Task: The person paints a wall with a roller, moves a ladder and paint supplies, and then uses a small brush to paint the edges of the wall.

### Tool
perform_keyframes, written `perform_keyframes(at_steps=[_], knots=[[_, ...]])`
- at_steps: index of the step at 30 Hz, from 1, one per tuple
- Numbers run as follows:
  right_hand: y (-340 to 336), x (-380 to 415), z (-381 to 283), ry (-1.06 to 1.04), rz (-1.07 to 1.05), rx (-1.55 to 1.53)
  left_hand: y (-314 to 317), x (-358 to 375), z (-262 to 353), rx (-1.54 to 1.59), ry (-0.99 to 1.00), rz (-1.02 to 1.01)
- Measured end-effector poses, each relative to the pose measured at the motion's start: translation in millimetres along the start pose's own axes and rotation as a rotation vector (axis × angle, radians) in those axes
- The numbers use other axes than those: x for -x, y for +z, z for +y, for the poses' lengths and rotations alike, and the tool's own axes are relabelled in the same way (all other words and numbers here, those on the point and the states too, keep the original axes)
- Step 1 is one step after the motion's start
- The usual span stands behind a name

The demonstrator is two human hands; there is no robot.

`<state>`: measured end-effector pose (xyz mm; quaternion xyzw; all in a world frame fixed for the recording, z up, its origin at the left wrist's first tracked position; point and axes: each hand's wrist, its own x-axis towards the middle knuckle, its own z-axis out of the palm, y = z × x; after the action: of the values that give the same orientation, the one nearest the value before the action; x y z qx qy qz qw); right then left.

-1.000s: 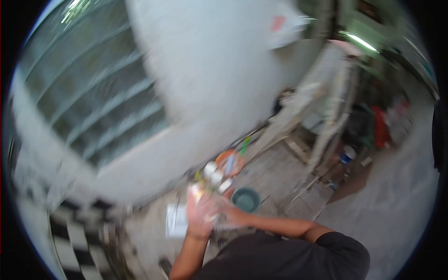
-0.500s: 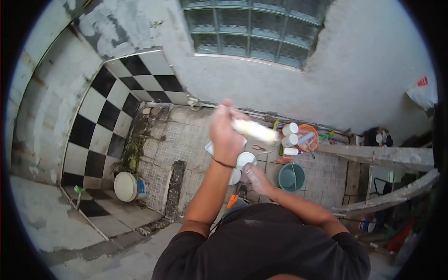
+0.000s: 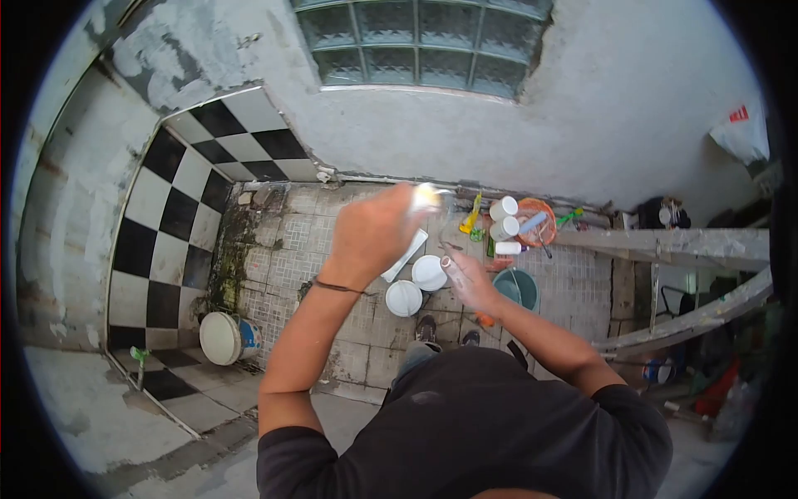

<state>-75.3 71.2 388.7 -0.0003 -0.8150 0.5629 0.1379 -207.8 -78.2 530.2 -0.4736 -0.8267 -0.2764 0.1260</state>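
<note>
My left hand [image 3: 370,233] is raised above the floor, fingers wrapped round a white bottle [image 3: 426,198] seen almost end-on with a yellowish tip; motion blurs it. My right hand [image 3: 472,284], dusted white, is held lower with the thumb up and fingers curled; I cannot tell what, if anything, is inside. A small orange piece [image 3: 485,318] shows below the right wrist. Under the hands, two round white lidded tubs [image 3: 403,298] stand on the tiles beside a white rectangular strip [image 3: 406,256].
A teal bucket [image 3: 517,289] stands right of my right hand. Beyond it are white containers [image 3: 504,208], an orange basket [image 3: 537,220] and a yellow tool [image 3: 471,214]. A wooden ladder [image 3: 665,243] leans in from the right. A white bucket [image 3: 223,338] lies at left by the checkered tiles.
The bottle in my left hand has turned from lying sideways to nearly end-on. My right hand has moved up and right, its fingers curling. The view has shifted slightly.
</note>
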Motion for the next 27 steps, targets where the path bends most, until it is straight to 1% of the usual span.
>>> perform_keyframes(at_steps=[1, 3, 4, 5, 6, 7, 9, 10, 11, 12, 13, 14, 15, 17, 18, 19, 20, 21, 22, 23, 24, 25, 26, 27], knots=[[-11.5, 4.1, -2.5, 0.017, 0.025, -0.009, 4.8, 4.1, -1.5, 0.008, 0.018, -0.025], [-35.0, 20.0, -6.7, 0.149, -0.079, 0.185, 17.8, 18.4, 0.1, 0.563, -0.252, -0.115], [-45.2, 26.3, -6.9, 0.088, -0.069, 0.226, 23.9, 28.4, -3.1, 0.574, -0.237, -0.160], [-53.1, 35.8, -0.7, 0.125, -0.035, 0.220, 31.2, 40.4, -7.4, 1.162, -0.627, -0.439], [-59.1, 49.1, 5.3, 0.070, -0.063, 0.324, 41.9, 52.4, -6.3, 1.716, -1.064, -0.736], [-64.2, 62.1, 9.6, 0.015, -0.093, 0.430, 58.1, 62.0, -1.5, 1.706, -1.074, -0.799], [-70.9, 80.6, 12.6, 0.103, -0.060, 0.452, 85.8, 77.0, 12.2, 2.279, -0.627, -1.016], [-74.0, 87.7, 16.3, 0.117, -0.060, 0.494, 85.8, 78.5, 26.2, 2.159, -0.663, -0.832], [-77.3, 94.2, 18.3, 0.127, -0.061, 0.540, 86.3, 72.1, 36.3, 2.158, -0.665, -0.882], [-79.7, 99.2, 16.0, 0.152, -0.035, 0.544, 86.8, 65.0, 45.4, 1.750, -0.693, -0.668], [-81.8, 101.7, 10.9, 0.266, -0.090, 0.550, 89.3, 60.0, 51.9, 1.340, -0.680, -0.457], [-83.2, 102.6, 4.9, 0.379, -0.144, 0.550, 91.2, 57.2, 51.9, 1.365, -0.724, -0.451], [-81.6, 102.9, -2.5, 0.395, -0.120, 0.552, 95.9, 56.4, 56.4, 1.368, -0.709, -0.478], [-70.0, 102.8, -21.8, 0.311, 0.139, 0.406, 107.5, 57.8, 67.0, 1.546, -0.934, -0.497], [-67.5, 100.5, -32.0, 0.316, 0.162, 0.410, 115.9, 58.8, 75.5, 1.533, -0.986, -0.506], [-65.8, 97.9, -42.6, 0.159, 0.301, 0.441, 120.4, 56.3, 84.3, 1.530, -0.970, -0.527], [-64.3, 95.3, -49.6, 0.002, 0.440, 0.473, 124.8, 53.3, 91.7, 1.632, -1.062, -0.537], [-61.9, 94.4, -53.6, 0.011, 0.460, 0.478, 128.3, 51.6, 97.2, 1.730, -1.164, -0.546], [-58.3, 94.4, -56.5, -0.016, 0.415, 0.354, 132.0, 48.8, 100.7, 1.722, -1.164, -0.569], [-54.4, 94.8, -57.5, -0.043, 0.368, 0.226, 137.3, 44.2, 104.3, 1.790, -1.143, -0.549], [-52.8, 93.7, -51.4, 0.019, 0.328, 0.170, 141.6, 41.2, 107.4, 1.855, -1.131, -0.527], [-49.9, 90.8, -47.5, 0.031, 0.336, 0.162, 144.9, 39.1, 110.7, 1.922, -1.116, -0.496], [-49.7, 84.6, -43.2, 0.049, 0.337, 0.051, 144.4, 34.3, 118.2, 1.894, -1.112, -0.385], [-51.0, 78.2, -39.8, 0.063, 0.331, -0.061, 142.9, 25.8, 121.9, 1.894, -1.114, -0.377]])
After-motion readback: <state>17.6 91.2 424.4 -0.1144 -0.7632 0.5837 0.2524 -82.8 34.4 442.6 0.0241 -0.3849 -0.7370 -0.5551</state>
